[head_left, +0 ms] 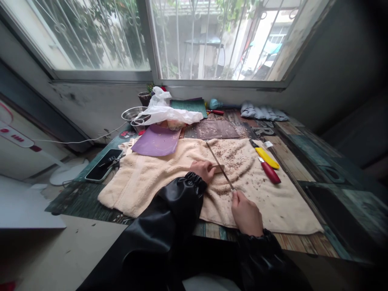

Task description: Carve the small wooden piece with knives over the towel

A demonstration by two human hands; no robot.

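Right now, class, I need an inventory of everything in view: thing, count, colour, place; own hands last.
Window: 1, pale, behind table
Table: 1, multicoloured, below window
Towel: 1, cream, on table
Shavings: uncountable, brown, mostly on towel
Wooden piece: 1, tan, left hand
File: 1, dark, right hand
Yellow-handled tool: 1, yellow, towel's right
Red-handled tools: 2, red, on towel and beyond
Sheet: 1, purple, towel's far left
Phone: 1, dark, table's left
Keys: count unclear, dark, on phone
Bag: 1, white, far side
Bowl: 1, silver, far left
Mat: 1, green, far side
Package: 1, grey, far right
Left hand: 1, black-sleeved, towel's middle
Right hand: 1, black-sleeved, near side
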